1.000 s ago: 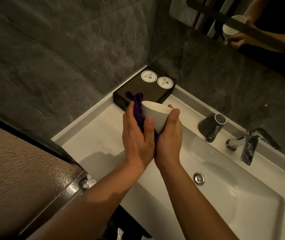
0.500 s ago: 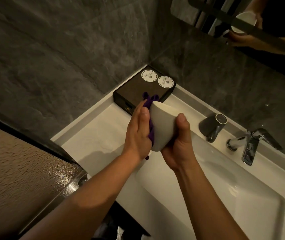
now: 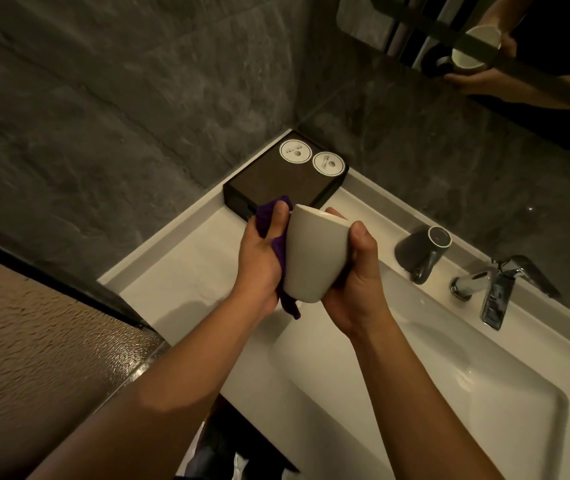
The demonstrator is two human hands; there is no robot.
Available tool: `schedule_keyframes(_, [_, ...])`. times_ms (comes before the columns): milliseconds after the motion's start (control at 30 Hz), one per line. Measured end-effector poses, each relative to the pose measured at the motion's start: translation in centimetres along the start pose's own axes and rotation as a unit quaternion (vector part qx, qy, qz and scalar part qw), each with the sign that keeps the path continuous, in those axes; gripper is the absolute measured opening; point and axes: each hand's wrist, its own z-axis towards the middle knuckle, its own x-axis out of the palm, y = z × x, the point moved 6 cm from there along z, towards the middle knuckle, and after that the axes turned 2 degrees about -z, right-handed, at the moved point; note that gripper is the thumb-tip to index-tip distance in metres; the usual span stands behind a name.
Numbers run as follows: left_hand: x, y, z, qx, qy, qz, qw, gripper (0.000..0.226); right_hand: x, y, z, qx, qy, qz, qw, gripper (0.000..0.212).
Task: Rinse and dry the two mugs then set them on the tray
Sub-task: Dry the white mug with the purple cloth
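Observation:
A white mug (image 3: 311, 252) is held above the left end of the basin, tilted with its mouth pointing away from me. My right hand (image 3: 354, 282) grips it from the right and below, thumb on its side. My left hand (image 3: 259, 258) holds a purple cloth (image 3: 278, 251) bunched against the mug's left side. A dark brown tray (image 3: 276, 187) sits in the counter's back corner with two round white paper lids on it. No second mug can be seen.
The white sink basin (image 3: 415, 368) lies under my hands, the white counter (image 3: 179, 282) to the left. A dark grey soap dispenser (image 3: 422, 249) and a chrome faucet (image 3: 498, 289) stand at the back right. Dark stone walls close the corner. A mirror (image 3: 484, 46) reflects mug and hands.
The mug has turned in my hands and now stands more upright. My right hand has shifted round to its right side while the cloth slid along its left side.

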Motion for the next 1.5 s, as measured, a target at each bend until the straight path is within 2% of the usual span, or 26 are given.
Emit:
schedule_keyframes(67, [-0.6, -0.3, 0.3, 0.046, -0.044, 0.002, 0.998, 0.058, -0.5, 0.0, 0.1, -0.002, -0.023, -0.055, 0.998, 0.049])
schedule_keyframes(100, [-0.9, -0.7, 0.4, 0.076, -0.065, 0.013, 0.995, 0.064, -0.6, -0.1, 0.1, 0.0, -0.024, -0.09, 0.996, 0.042])
schedule_keyframes(133, [-1.2, -1.2, 0.4, 0.112, -0.084, 0.034, 0.99, 0.069, -0.6, -0.1, 0.2, -0.002, -0.019, -0.131, 0.991, 0.041])
schedule_keyframes(200, [-1.3, -2.1, 0.1, 0.181, -0.094, 0.089, 0.975, 0.069, -0.4, -0.1, 0.1, -0.019, -0.013, -0.2, 0.979, 0.053])
schedule_keyframes(267, [-1.2, -2.4, 0.1, 0.215, -0.09, 0.13, 0.964, 0.055, -0.8, -0.1, 0.3, -0.048, -0.036, -0.222, 0.973, 0.066])
schedule_keyframes(300, [-1.0, -2.4, 0.1, 0.216, -0.083, 0.145, 0.962, 0.05, -1.0, -0.1, 0.3, -0.064, -0.048, -0.222, 0.972, 0.068])
schedule_keyframes(367, [-0.7, -2.3, 0.0, 0.183, -0.039, 0.141, 0.972, 0.059, -1.5, 0.0, 0.4, -0.081, -0.068, -0.21, 0.972, 0.069])
schedule_keyframes(433, [-0.4, -1.2, 0.2, 0.084, 0.057, 0.022, 0.995, 0.064, -2.2, 0.1, 0.6, -0.08, -0.087, -0.199, 0.973, 0.068])
schedule_keyframes(467, [-0.4, -0.8, 0.2, 0.047, 0.102, -0.02, 0.994, 0.058, -2.7, 0.2, 0.7, -0.077, -0.096, -0.198, 0.973, 0.068])
schedule_keyframes(500, [-0.5, -1.0, 0.1, 0.041, 0.126, -0.021, 0.991, 0.049, -3.0, 0.2, 0.8, -0.074, -0.102, -0.196, 0.972, 0.067])
schedule_keyframes(533, [-0.6, -1.4, -0.2, 0.073, 0.142, 0.043, 0.986, 0.046, -3.3, 0.1, 0.8, -0.07, -0.106, -0.191, 0.973, 0.065])
schedule_keyframes(567, [-0.5, -1.8, -0.5, 0.12, 0.157, 0.133, 0.971, 0.05, -3.4, 0.0, 0.8, -0.066, -0.109, -0.183, 0.975, 0.065])
schedule_keyframes(600, [-0.1, -2.2, -0.8, 0.174, 0.168, 0.231, 0.942, 0.056, -3.5, -0.1, 0.7, -0.063, -0.112, -0.174, 0.976, 0.066])
schedule_keyframes(667, [0.7, -2.6, -1.4, 0.252, 0.184, 0.341, 0.887, 0.067, -3.6, -0.3, 0.6, -0.063, -0.115, -0.16, 0.978, 0.068])
schedule_keyframes(733, [0.7, -2.9, -1.7, 0.279, 0.189, 0.357, 0.871, 0.074, -3.7, -0.3, 0.6, -0.065, -0.112, -0.142, 0.981, 0.067])
schedule_keyframes(833, [0.7, -3.8, -1.6, 0.33, 0.191, 0.394, 0.836, 0.063, -4.0, 0.0, 0.7, -0.067, -0.09, -0.138, 0.984, 0.066])
schedule_keyframes(867, [0.7, -3.8, -1.4, 0.321, 0.203, 0.385, 0.841, 0.059, -4.0, 0.0, 0.7, -0.067, -0.079, -0.141, 0.985, 0.066])
schedule_keyframes(933, [0.6, -3.6, -1.0, 0.27, 0.212, 0.327, 0.881, 0.055, -3.9, 0.0, 0.7, -0.067, -0.059, -0.141, 0.986, 0.063])
schedule_keyframes(1033, [0.8, -3.4, -0.6, 0.233, 0.171, 0.261, 0.921, 0.05, -4.0, -0.4, 0.6, -0.076, -0.061, -0.125, 0.987, 0.06])
schedule_keyframes(1200, [1.4, -3.5, -0.3, 0.245, 0.061, 0.276, 0.927, 0.04, -3.6, -0.9, 0.1, -0.108, -0.096, -0.114, 0.983, 0.058])
schedule_keyframes(1300, [1.5, -2.1, -0.7, 0.221, 0.013, 0.266, 0.938, 0.049, -3.4, -0.1, -0.2, -0.158, -0.137, -0.163, 0.964, 0.06])
schedule_keyframes(1400, [1.7, -0.8, -0.9, 0.178, 0.006, 0.237, 0.955, 0.048, -3.6, 0.3, -0.8, -0.191, -0.173, -0.204, 0.944, 0.062])
schedule_keyframes(1500, [1.9, 0.4, -1.3, 0.131, 0.017, 0.183, 0.974, 0.047, -3.9, 0.2, -1.1, -0.205, -0.209, -0.197, 0.936, 0.064])
